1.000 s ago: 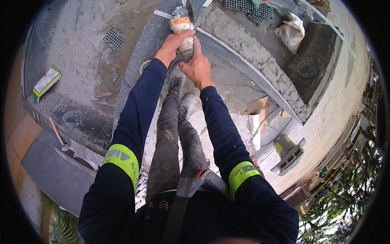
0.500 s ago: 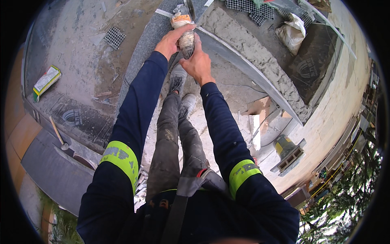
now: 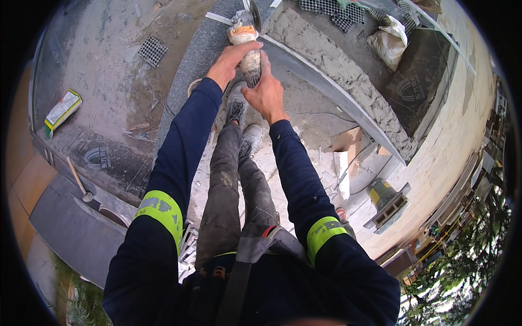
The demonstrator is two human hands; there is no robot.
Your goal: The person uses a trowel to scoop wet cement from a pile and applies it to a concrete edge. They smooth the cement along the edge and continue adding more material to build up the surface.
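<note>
A dusty angle grinder [image 3: 250, 64] with an orange band is held out in front of me, its round disc [image 3: 255, 15] at the far end. My left hand [image 3: 231, 64] is wrapped round the grinder's body near the head. Lower on the body, my right hand [image 3: 266, 92] grips the other side. Beneath and beyond the tool lies a grey stone slab [image 3: 202, 53], with white strips of tape [image 3: 218, 18] on it. The disc stands by the slab's corner; whether it touches the stone I cannot tell.
Wet mortar [image 3: 331, 62] fills a band behind a curved slab edge [image 3: 326, 92] on the right. A white sack [image 3: 388, 43] lies beyond it. At left are a yellow-green packet [image 3: 63, 111] and a mallet [image 3: 80, 179]. Bricks [image 3: 387, 209] stand at right.
The grinder and both hands have shifted very slightly, and more of the disc shows now. A red shoe has come into sight beside my right arm.
</note>
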